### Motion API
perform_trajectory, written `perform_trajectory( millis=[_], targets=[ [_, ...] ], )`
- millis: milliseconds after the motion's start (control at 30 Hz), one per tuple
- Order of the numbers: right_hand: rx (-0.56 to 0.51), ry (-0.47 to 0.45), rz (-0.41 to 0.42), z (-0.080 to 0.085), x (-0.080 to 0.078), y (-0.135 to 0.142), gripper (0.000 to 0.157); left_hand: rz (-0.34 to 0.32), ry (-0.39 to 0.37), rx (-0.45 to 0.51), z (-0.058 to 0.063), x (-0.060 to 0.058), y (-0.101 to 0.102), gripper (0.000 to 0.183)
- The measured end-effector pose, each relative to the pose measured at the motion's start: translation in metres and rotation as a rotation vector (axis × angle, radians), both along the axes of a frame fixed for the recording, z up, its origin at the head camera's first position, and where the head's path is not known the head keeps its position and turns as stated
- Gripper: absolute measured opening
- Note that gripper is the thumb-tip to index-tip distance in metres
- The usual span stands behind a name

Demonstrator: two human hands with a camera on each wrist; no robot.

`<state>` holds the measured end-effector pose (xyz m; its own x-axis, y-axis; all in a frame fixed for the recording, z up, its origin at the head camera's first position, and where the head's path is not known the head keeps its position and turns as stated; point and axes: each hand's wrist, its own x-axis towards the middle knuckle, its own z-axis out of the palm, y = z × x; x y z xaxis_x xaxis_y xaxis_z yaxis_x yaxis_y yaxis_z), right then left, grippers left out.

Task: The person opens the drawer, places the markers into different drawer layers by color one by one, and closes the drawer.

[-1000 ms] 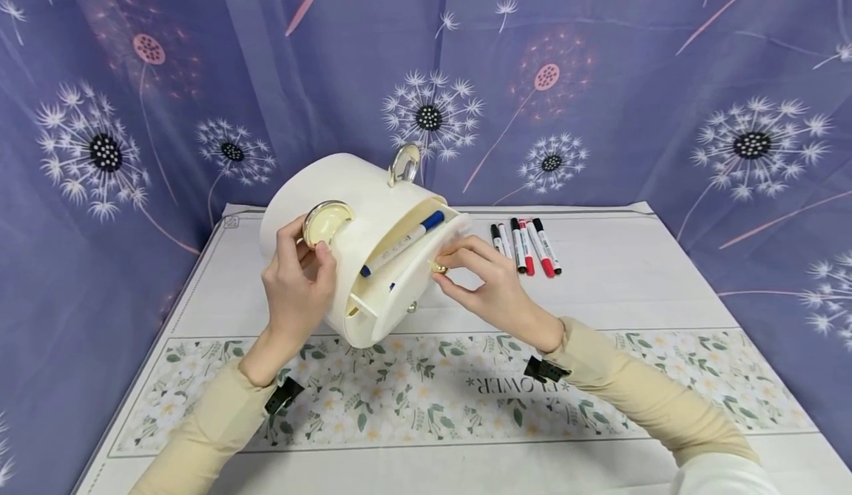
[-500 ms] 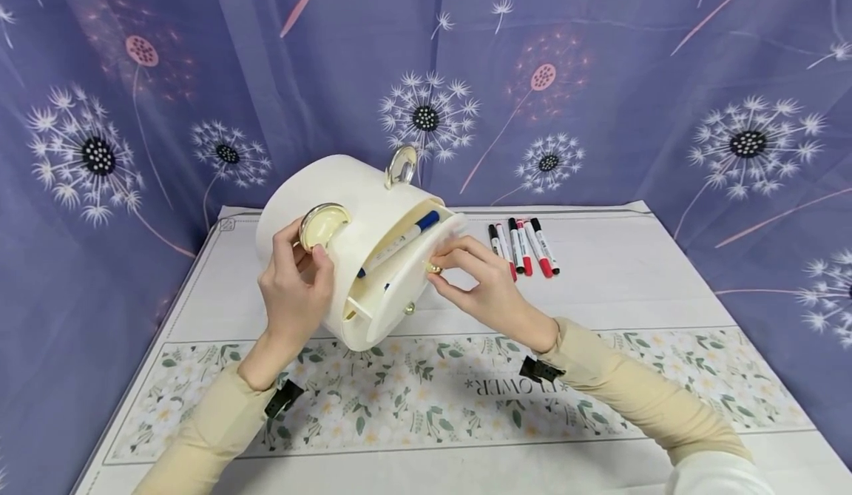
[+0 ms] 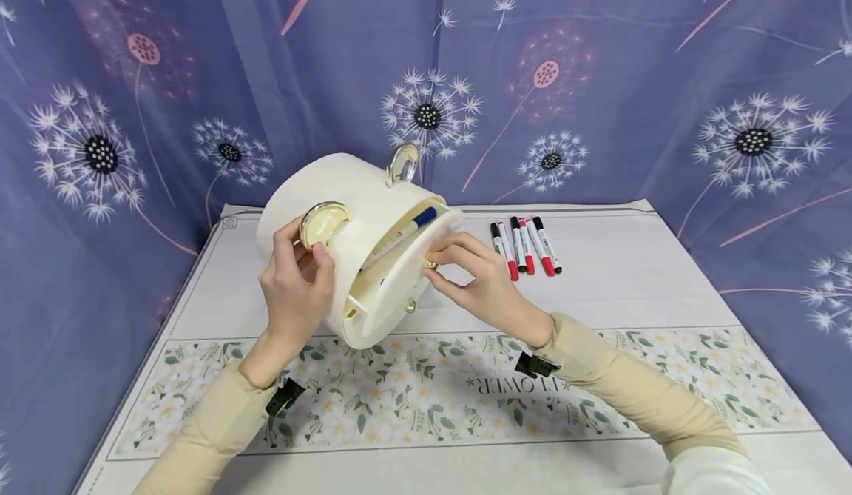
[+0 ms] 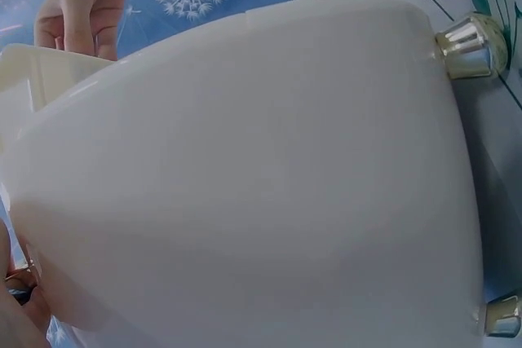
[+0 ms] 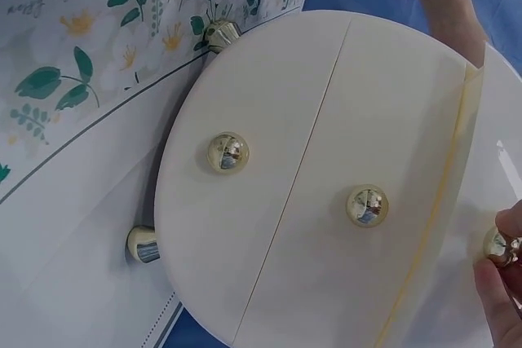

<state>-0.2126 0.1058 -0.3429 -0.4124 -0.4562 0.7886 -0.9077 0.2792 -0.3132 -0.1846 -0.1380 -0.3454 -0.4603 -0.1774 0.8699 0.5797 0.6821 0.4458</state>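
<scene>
A white drum-shaped drawer organizer (image 3: 359,184) stands on the table, its round front angled right. My left hand (image 3: 293,288) holds the gold-rimmed ear (image 3: 326,225) on its top, fingers and thumb at the rim. With thumb and fingers, my right hand (image 3: 475,280) pinches the gold knob (image 5: 497,246) of the top drawer (image 3: 393,288). That drawer is pulled partway out, and a blue-capped marker (image 3: 422,218) lies in it. In the right wrist view the two lower drawers, with a middle knob (image 5: 367,205) and a bottom knob (image 5: 227,152), sit flush.
Several red and black markers (image 3: 529,247) lie in a row right of the organizer. A second gold ear (image 3: 403,163) rises at its far side, and short gold feet (image 4: 473,46) stand under it. A flower-print strip (image 3: 426,406) crosses the table; a purple curtain (image 3: 599,36) hangs behind.
The right hand has pushed the top drawer slightly inward, to the left, so its opening is narrower and less of the blue-capped marker shows. The left hand stays on the ear.
</scene>
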Motion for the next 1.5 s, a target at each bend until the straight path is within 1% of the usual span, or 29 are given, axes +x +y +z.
perform_trajectory(
  millis=[200,467,667,967,1133,1267,1500],
  targets=[
    [0.005,-0.005,0.009,0.0,-0.002,-0.003,0.014,0.008,-0.003,0.009,-0.001,0.001,0.0,0.035],
    [-0.004,0.013,0.014,0.0,-0.004,-0.006,0.014,-0.013,-0.011,0.016,-0.001,0.0,0.0,0.034],
    [0.003,0.003,0.01,-0.001,-0.005,-0.006,0.014,-0.01,-0.014,0.018,-0.001,0.0,0.0,0.034],
    [-0.006,0.014,0.017,0.0,-0.005,-0.008,0.014,-0.015,-0.014,0.013,-0.001,0.001,0.0,0.035],
    [-0.007,0.017,0.014,0.0,-0.006,-0.01,0.012,-0.009,-0.013,0.011,-0.002,0.001,0.0,0.035],
    [-0.006,0.024,0.011,0.001,-0.006,-0.011,0.012,0.0,-0.008,0.012,-0.002,0.001,0.0,0.034],
    [-0.001,0.035,-0.009,0.0,-0.008,-0.012,0.013,-0.004,-0.007,0.01,-0.002,0.001,0.001,0.034]
  ],
)
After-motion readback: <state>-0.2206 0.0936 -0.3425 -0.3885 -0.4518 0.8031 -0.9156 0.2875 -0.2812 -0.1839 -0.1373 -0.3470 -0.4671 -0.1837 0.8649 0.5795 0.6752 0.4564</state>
